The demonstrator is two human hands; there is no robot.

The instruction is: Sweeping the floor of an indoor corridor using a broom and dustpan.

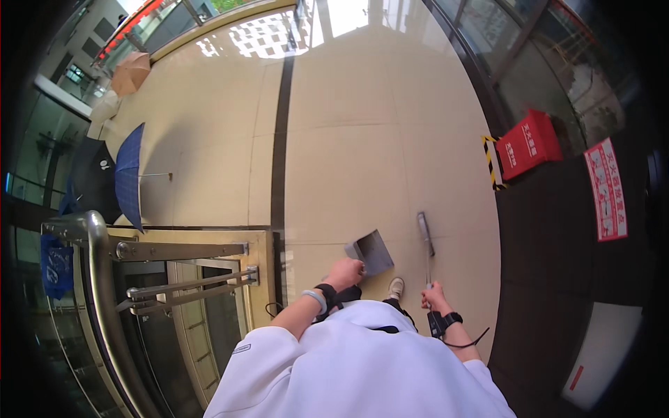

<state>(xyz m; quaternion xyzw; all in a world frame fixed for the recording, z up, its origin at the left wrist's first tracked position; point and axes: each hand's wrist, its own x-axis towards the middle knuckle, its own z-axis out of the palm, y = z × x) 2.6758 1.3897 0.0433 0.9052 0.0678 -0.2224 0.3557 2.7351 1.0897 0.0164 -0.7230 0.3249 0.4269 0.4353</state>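
Note:
My left hand is closed at the near side of a grey dustpan, which sits low over the tiled floor with its open mouth turned away to the right. The fingers cover the dustpan's handle. In my right hand is the thin handle of a broom. Its narrow grey head points forward, to the right of the dustpan and apart from it. Whether the bristles touch the floor, I cannot tell. Each wrist wears a black band.
A metal railing and a door frame stand on the left. Beyond them, open umbrellas, one blue, rest on the floor. A red fire-extinguisher box stands by the dark right wall. One shoe shows between my hands.

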